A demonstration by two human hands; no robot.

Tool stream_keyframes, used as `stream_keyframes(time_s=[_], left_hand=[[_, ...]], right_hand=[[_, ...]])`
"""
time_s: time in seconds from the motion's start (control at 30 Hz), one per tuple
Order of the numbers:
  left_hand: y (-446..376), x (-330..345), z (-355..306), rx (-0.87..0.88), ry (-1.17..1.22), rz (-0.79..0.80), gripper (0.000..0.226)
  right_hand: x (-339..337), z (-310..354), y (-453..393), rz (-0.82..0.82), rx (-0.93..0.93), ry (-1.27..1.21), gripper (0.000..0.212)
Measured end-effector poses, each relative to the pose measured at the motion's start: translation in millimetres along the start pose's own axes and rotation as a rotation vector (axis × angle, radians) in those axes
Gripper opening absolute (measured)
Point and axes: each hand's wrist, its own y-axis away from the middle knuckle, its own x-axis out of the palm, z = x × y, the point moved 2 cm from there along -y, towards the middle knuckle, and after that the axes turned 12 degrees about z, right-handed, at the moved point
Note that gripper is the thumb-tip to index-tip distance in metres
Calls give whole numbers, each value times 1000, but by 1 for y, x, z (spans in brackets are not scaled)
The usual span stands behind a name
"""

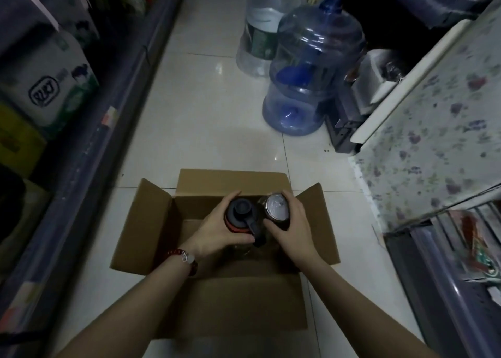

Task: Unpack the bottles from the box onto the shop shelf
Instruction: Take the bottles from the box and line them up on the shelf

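Down at my feet, on the pale tiled floor (217, 129), sits the open cardboard box (151, 222), flaps spread to all four sides. Both my forearms reach into it from the near edge. My left hand (217, 234), with a bead bracelet (184, 258) at the wrist, is wrapped around the dark-capped bottle (241, 214), thumb at the near side and fingers curled round the far side. My right hand (294, 227) is closed the same way around the silver-topped bottle (275, 207). The two bottles stand upright, just beside each other toward the far wall of the box, their long axes pointing straight up at me, so I see mostly caps. Each hand is already on its own bottle, so neither is nearer; I judge the lift has to go straight up along those axes to clear the box walls before anything swings sideways.

Beyond the box the floor runs on to two big water jugs (314, 67), one blue and one clear behind it, well apart from the box. The shelf (89, 129) runs along my left, stacked with cartons (48, 86), so the left-hand bottle has the shorter trip, I think. Another rack edge (439, 262) shows on my right, near the box.
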Motion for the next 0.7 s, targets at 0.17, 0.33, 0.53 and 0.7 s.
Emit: stream_keyframes(time_s=[0.17,0.33,0.53,0.7], left_hand=[[0,0,-2,39,-171,-118,88],[5,3,-13,52,-147,-251,74],[25,1,-69,49,-131,-293,72],[66,-12,-151,23,-109,-343,75]], right_hand=[[8,-5,-2,-80,-19,-21,77],[6,-5,1,-152,-3,-81,74],[-22,33,25,-200,61,-155,77],[-73,117,55,-183,83,-186,82]])
